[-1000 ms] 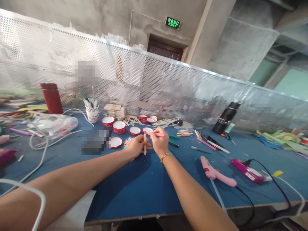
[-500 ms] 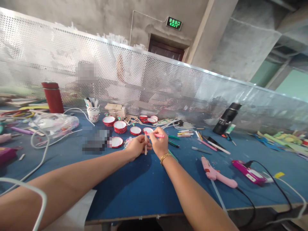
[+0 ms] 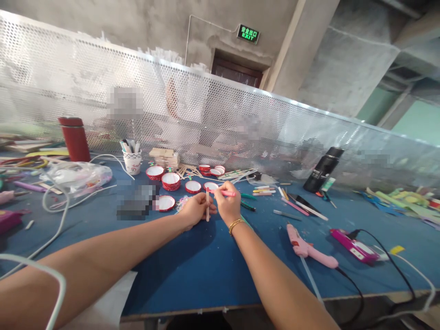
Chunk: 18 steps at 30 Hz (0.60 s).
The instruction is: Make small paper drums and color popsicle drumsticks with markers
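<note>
My left hand [image 3: 194,211] rests on the blue table [image 3: 192,266] and pinches a wooden craft stick [image 3: 207,205] upright. My right hand [image 3: 227,205], a gold bracelet on its wrist, grips a pink marker [image 3: 227,193] whose tip meets the top of the stick. Several red-rimmed round lids with white insides [image 3: 171,180] lie just beyond both hands.
A pink glue gun [image 3: 307,247] and a magenta device [image 3: 354,244] with cables lie at the right. A black bottle [image 3: 322,169], a red flask [image 3: 74,139], a cup of pens [image 3: 132,160], a plastic bag [image 3: 77,177] and loose markers stand before the perforated metal screen [image 3: 213,119].
Both hands stay in place with the stick and marker; only the camera view shifts very slightly.
</note>
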Each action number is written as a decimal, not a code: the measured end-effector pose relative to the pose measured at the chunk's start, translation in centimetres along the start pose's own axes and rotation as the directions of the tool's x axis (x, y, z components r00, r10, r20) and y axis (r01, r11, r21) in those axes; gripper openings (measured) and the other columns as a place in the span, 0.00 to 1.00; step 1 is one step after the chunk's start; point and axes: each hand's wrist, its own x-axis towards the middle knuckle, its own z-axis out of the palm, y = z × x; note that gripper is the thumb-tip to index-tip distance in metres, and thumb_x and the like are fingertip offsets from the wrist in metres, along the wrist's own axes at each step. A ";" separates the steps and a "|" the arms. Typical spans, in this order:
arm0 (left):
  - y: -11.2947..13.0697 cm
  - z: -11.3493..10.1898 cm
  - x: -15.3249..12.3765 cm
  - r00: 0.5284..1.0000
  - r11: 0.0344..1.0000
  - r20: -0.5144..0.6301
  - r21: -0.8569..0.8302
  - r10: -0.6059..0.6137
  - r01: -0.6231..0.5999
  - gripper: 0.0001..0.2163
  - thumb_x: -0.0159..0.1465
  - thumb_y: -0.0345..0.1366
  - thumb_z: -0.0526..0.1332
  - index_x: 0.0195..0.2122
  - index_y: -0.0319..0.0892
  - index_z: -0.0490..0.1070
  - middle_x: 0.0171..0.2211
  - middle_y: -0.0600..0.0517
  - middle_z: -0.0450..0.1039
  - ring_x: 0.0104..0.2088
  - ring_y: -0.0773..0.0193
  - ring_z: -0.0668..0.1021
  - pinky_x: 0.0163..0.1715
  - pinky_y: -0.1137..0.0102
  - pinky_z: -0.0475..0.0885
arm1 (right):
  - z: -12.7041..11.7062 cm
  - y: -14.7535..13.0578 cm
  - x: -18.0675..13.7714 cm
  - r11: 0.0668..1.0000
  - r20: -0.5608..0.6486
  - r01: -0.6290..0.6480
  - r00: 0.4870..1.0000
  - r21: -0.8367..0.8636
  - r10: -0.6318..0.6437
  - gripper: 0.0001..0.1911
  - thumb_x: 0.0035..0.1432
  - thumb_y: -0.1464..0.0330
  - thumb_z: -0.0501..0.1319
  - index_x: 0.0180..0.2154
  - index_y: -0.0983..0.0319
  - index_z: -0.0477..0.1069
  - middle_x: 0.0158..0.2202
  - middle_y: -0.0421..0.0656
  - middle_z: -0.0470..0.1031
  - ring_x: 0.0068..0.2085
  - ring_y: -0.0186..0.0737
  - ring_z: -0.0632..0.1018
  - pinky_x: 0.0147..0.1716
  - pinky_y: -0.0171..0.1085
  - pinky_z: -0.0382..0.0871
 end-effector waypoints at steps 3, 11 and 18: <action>0.0 0.0 0.0 1.000 1.000 0.004 0.004 0.006 -0.006 0.06 0.67 0.24 0.58 0.33 0.41 0.67 0.29 0.51 0.80 0.29 0.63 0.84 0.23 0.75 0.75 | 0.1 -0.2 -0.1 1.000 0.010 0.002 1.000 0.009 -0.002 0.07 0.52 0.65 0.57 0.24 0.57 0.62 0.23 0.37 0.70 0.28 0.40 0.72 0.32 0.37 0.62; -0.4 -0.1 0.3 1.000 1.000 0.013 -0.014 0.020 -0.019 0.06 0.66 0.26 0.61 0.32 0.41 0.67 0.29 0.51 0.79 0.28 0.63 0.84 0.22 0.75 0.74 | 0.1 -0.4 -0.2 1.000 0.013 -0.004 1.000 0.010 0.004 0.07 0.52 0.65 0.57 0.24 0.57 0.61 0.22 0.37 0.69 0.27 0.40 0.72 0.32 0.36 0.61; -0.8 -0.4 0.7 0.999 1.000 0.029 -0.017 0.022 -0.022 0.06 0.64 0.29 0.64 0.33 0.42 0.67 0.29 0.51 0.80 0.30 0.62 0.85 0.24 0.76 0.75 | 0.1 -0.5 -0.2 1.000 0.020 -0.010 1.000 0.003 0.010 0.07 0.52 0.65 0.57 0.24 0.57 0.61 0.22 0.36 0.69 0.27 0.40 0.71 0.31 0.36 0.61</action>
